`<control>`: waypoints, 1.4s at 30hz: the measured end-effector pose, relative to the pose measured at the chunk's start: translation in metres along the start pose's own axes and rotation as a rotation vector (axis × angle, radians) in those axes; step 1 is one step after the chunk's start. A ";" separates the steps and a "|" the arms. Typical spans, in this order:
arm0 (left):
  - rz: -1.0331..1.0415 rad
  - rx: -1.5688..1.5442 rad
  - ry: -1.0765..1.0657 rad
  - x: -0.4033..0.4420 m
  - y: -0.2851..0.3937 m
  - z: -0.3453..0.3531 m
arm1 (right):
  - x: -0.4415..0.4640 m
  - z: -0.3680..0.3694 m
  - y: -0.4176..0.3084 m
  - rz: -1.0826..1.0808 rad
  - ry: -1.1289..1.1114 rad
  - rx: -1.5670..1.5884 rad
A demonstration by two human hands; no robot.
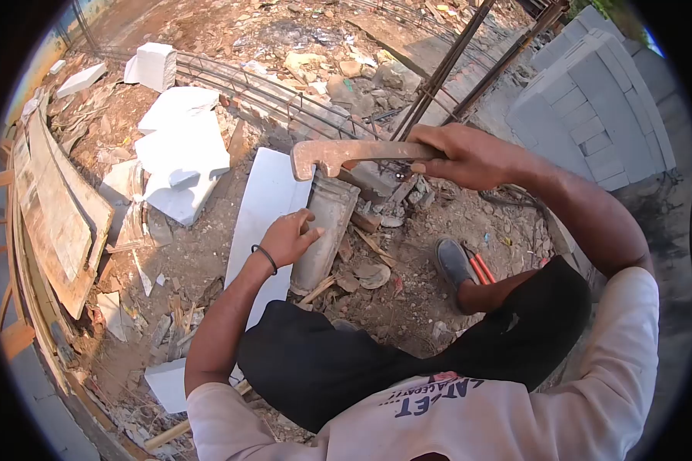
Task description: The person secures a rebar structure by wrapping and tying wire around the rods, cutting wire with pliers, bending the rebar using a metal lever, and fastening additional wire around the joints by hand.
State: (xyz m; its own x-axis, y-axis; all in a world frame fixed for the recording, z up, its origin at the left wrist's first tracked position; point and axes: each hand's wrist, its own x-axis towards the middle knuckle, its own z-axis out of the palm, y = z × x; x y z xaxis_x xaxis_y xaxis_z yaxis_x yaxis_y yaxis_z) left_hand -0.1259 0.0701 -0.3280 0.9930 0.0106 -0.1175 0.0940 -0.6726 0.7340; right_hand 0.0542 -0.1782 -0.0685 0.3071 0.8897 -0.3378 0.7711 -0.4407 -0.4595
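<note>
My right hand is closed around one end of a flat, rusty-brown tool with a hooked, notched far end; its exact kind is unclear. The tool is held up roughly level above the ground. Below it lies a long white block, beside a grey, dirt-covered tray-like piece. Over the near part of the block, my left hand has loosely bent fingers with the thumb apart, and nothing shows in it. Whether it touches the block I cannot tell.
Broken white blocks lie to the left, near worn boards. Rebar rises behind the tool. Stacked grey blocks stand at right. Red handles lie beside my shoe. Rubble covers the ground.
</note>
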 end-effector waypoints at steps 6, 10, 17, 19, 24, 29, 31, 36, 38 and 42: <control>-0.013 0.016 -0.116 0.003 0.002 -0.001 | -0.108 0.044 0.148 0.336 -0.070 -0.332; 0.021 0.087 -0.206 0.027 0.026 0.000 | -0.175 0.193 0.323 0.495 -0.002 -0.187; -0.120 0.228 -0.258 0.095 0.045 0.042 | -0.266 0.375 0.422 0.761 0.268 0.085; -0.197 0.186 -0.277 0.102 0.026 0.090 | -0.265 0.387 0.441 0.744 0.248 -0.023; -0.395 0.009 -0.282 0.104 0.006 0.218 | -0.280 0.352 0.430 1.015 0.302 0.131; -0.773 -0.330 -0.293 0.087 0.008 0.310 | -0.295 0.346 0.443 1.018 0.276 0.102; -0.814 -0.448 -0.238 0.078 0.011 0.325 | -0.298 0.346 0.448 1.005 0.303 0.075; -0.658 -0.377 -0.303 0.072 0.019 0.315 | -0.305 0.341 0.450 0.969 0.270 0.126; -0.580 -0.301 -0.334 0.067 0.004 0.307 | -0.308 0.331 0.455 0.983 0.339 0.120; -0.323 -0.245 -0.303 0.056 -0.019 0.297 | -0.328 0.299 0.533 1.115 0.757 -0.081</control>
State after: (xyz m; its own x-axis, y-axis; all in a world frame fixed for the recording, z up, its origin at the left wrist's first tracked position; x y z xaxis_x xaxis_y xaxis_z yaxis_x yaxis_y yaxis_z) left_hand -0.0929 -0.1359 -0.5475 0.8486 -0.0506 -0.5267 0.4429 -0.4767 0.7593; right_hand 0.1979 -0.7403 -0.4488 0.9960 -0.0761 0.0476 -0.0664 -0.9812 -0.1814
